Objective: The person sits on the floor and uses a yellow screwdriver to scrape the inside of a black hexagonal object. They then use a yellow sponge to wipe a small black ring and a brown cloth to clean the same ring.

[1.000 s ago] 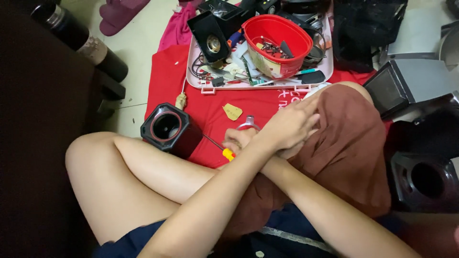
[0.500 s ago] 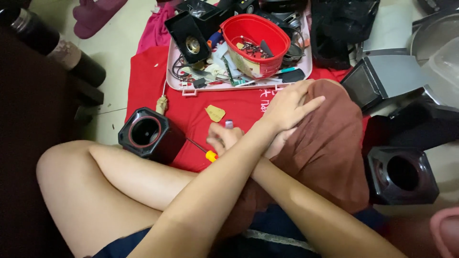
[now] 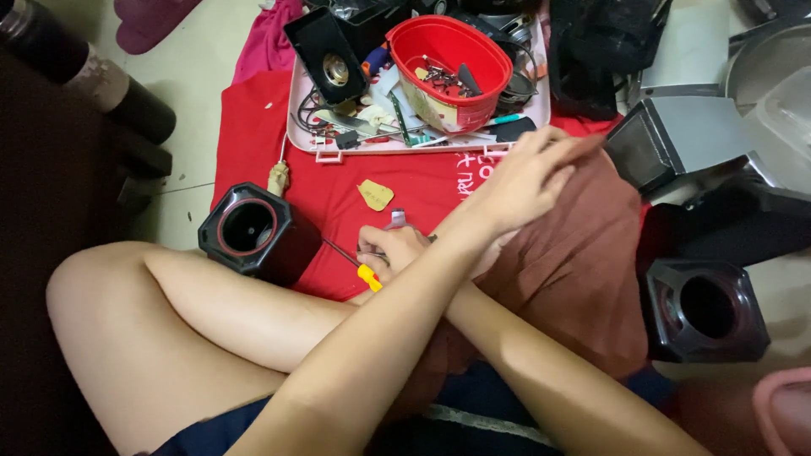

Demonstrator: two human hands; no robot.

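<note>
Going left to right across the red cloth (image 3: pixel 253 143). Near its left edge sits a black speaker box (image 3: pixel 247 230), round hole facing up. Probably hard plastic, light for its size, and easiest to grab by the flat sides rather than the rim of the hole.

Next up, around the middle of the front edge: a screwdriver (image 3: pixel 365 273) with a thin dark shaft pointing at the box and a stubby yellow handle. Looks stiff, light and a bit slick at the handle, so worth pinching well up on the yellow part. Gripped in the right hand (image 3: pixel 390 249), fingers curled shut around it, forearm crossing in from the lower right.

Crossing over that, the left hand (image 3: pixel 524 179): open, fingers stretched out and lying loose on a brown cloth (image 3: pixel 583 270) draped over the knee, holding nothing. Soft, floppy stuff, would bunch up anywhere.

At the cloth's far edge, a pink tray (image 3: pixel 296 110) with a red bowl (image 3: pixel 448 72) of small metal bits.

Hard-to-read bits:
- Can't see the screwdriver tip or how much handle sits inside the fist.
- Small silvery thing (image 3: pixel 397 218) just above the right hand, can't make out what.
- Underside of the left palm hidden.
- More dark boxes (image 3: pixel 705 308) off the right edge, partly cut off.
</note>
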